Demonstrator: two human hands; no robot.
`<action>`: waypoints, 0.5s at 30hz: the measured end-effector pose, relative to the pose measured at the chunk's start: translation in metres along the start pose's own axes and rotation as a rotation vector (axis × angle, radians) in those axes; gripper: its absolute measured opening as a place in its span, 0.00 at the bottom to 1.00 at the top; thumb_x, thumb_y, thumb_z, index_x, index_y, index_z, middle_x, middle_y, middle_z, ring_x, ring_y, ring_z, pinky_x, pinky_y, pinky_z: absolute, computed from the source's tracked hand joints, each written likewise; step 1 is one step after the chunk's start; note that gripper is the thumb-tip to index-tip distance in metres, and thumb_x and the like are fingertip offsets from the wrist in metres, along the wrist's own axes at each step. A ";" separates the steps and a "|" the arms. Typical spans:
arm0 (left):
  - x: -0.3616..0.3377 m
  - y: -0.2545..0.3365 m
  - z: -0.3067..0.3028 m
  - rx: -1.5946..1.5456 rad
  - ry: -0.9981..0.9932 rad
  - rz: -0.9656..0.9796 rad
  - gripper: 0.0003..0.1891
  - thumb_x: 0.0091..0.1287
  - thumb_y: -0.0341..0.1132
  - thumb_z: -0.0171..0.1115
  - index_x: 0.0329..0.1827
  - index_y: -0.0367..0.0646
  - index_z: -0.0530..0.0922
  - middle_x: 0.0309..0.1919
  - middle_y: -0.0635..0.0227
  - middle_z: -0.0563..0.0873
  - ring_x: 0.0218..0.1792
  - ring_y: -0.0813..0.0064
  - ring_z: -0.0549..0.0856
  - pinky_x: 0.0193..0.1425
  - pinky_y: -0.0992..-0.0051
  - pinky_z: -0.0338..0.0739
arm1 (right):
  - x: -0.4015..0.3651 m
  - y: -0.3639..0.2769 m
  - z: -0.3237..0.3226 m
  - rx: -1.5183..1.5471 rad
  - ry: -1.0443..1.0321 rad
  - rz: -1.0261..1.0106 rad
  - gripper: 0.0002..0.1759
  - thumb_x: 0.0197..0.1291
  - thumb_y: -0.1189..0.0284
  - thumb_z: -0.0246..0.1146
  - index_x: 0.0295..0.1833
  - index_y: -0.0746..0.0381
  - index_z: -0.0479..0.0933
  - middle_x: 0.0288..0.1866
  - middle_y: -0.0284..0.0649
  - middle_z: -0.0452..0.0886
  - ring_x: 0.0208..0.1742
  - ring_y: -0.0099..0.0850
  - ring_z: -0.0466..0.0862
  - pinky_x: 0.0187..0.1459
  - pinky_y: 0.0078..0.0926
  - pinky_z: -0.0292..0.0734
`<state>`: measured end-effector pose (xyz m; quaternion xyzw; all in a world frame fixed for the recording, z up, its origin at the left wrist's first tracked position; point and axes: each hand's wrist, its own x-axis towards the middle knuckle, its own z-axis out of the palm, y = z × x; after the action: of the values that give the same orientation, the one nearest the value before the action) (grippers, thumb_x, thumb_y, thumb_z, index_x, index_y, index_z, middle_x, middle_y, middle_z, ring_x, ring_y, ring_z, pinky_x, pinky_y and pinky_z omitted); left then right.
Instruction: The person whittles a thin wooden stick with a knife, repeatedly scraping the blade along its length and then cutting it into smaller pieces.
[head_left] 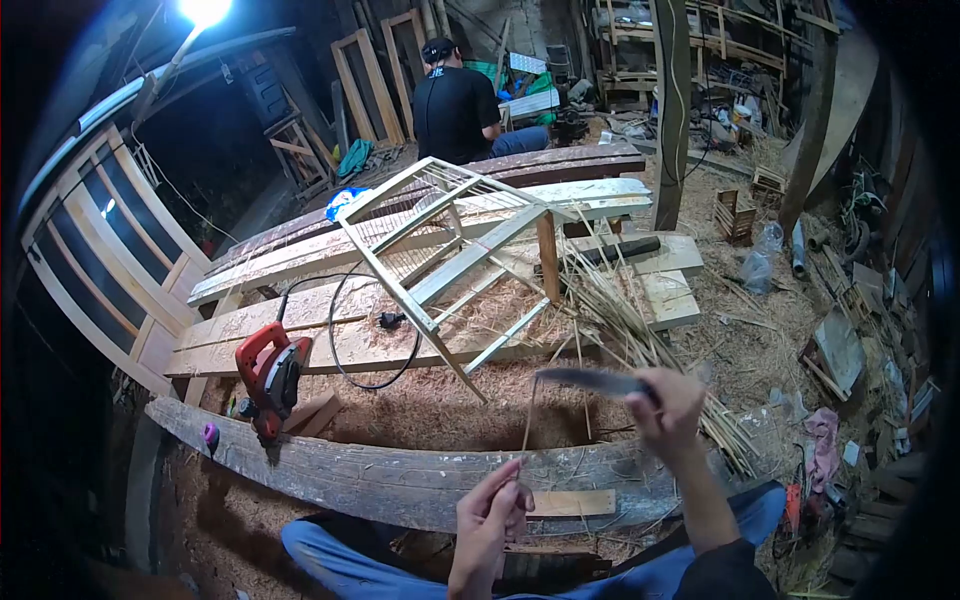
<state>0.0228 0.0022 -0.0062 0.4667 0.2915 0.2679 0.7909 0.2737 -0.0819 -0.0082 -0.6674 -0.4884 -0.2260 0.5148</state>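
My right hand (672,405) is closed round the handle of a knife (590,380), its blade pointing left. In my left hand (490,515), the fingers pinch the lower end of a thin bamboo strip (529,425). The strip rises almost upright, and its top meets the knife near the blade's tip. Both hands are above a weathered plank (370,478) in front of my knees. A short flat piece of wood (572,503) lies on that plank, just right of my left hand. Beyond the knife, a bundle of thin strips (640,330) spreads across boards and shavings.
A slatted wooden frame (475,258) leans over the planks ahead. At left stand a red power planer (265,365) with a black cord (345,375) and a purple-topped item (211,434). Farther back a person in black (455,115) sits facing away. A post (672,120) rises at right.
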 end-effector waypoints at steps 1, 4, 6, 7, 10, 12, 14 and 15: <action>0.003 -0.001 0.000 -0.035 -0.007 0.022 0.19 0.79 0.29 0.54 0.70 0.38 0.75 0.33 0.65 0.82 0.23 0.90 0.67 0.25 0.87 0.62 | -0.003 -0.002 0.006 0.000 -0.086 -0.059 0.27 0.63 0.44 0.67 0.34 0.59 0.83 0.20 0.36 0.80 0.19 0.33 0.81 0.23 0.30 0.72; 0.008 -0.006 -0.001 -0.058 0.012 0.065 0.18 0.79 0.29 0.55 0.70 0.37 0.75 0.35 0.64 0.83 0.22 0.91 0.67 0.24 0.88 0.62 | -0.012 -0.014 0.017 0.058 -0.287 -0.183 0.25 0.62 0.45 0.68 0.35 0.59 0.84 0.21 0.35 0.80 0.20 0.32 0.81 0.23 0.30 0.72; 0.010 -0.013 -0.003 -0.059 0.018 0.048 0.18 0.79 0.29 0.56 0.69 0.35 0.75 0.35 0.64 0.83 0.22 0.91 0.67 0.23 0.89 0.62 | -0.015 -0.023 0.021 0.101 -0.403 -0.254 0.24 0.61 0.46 0.69 0.36 0.58 0.84 0.21 0.34 0.80 0.20 0.31 0.81 0.23 0.29 0.72; 0.011 -0.015 -0.001 -0.087 0.016 0.042 0.18 0.78 0.29 0.58 0.68 0.34 0.76 0.36 0.64 0.84 0.22 0.91 0.69 0.23 0.89 0.61 | -0.016 -0.028 0.022 0.132 -0.439 -0.274 0.23 0.57 0.47 0.72 0.35 0.59 0.84 0.21 0.33 0.79 0.21 0.32 0.80 0.24 0.30 0.72; 0.010 -0.019 0.009 -0.078 0.019 0.062 0.18 0.78 0.31 0.59 0.67 0.34 0.76 0.34 0.65 0.83 0.23 0.91 0.69 0.22 0.88 0.60 | -0.016 -0.029 0.019 0.157 -0.484 -0.294 0.22 0.52 0.49 0.75 0.35 0.59 0.85 0.22 0.33 0.78 0.21 0.32 0.80 0.23 0.30 0.70; 0.009 -0.022 0.010 -0.066 0.022 0.048 0.19 0.78 0.30 0.59 0.69 0.33 0.75 0.35 0.66 0.83 0.23 0.91 0.69 0.23 0.88 0.60 | -0.016 -0.028 0.017 0.205 -0.496 -0.286 0.22 0.52 0.50 0.75 0.35 0.58 0.85 0.22 0.33 0.78 0.21 0.32 0.79 0.23 0.30 0.69; 0.007 -0.024 0.012 -0.060 0.030 0.041 0.20 0.78 0.28 0.58 0.70 0.33 0.74 0.37 0.66 0.84 0.23 0.92 0.69 0.23 0.89 0.60 | -0.016 -0.029 0.016 0.205 -0.484 -0.291 0.22 0.51 0.49 0.75 0.35 0.58 0.85 0.21 0.32 0.77 0.21 0.32 0.79 0.23 0.30 0.69; 0.004 -0.024 0.014 -0.055 0.067 0.036 0.20 0.77 0.28 0.59 0.71 0.33 0.74 0.36 0.68 0.84 0.23 0.92 0.69 0.24 0.89 0.60 | -0.015 -0.029 0.015 0.202 -0.472 -0.298 0.22 0.51 0.49 0.75 0.34 0.57 0.84 0.21 0.32 0.77 0.20 0.32 0.78 0.23 0.30 0.68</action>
<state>0.0396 -0.0133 -0.0226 0.4405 0.3019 0.3054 0.7884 0.2385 -0.0745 -0.0126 -0.5678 -0.7072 -0.0882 0.4118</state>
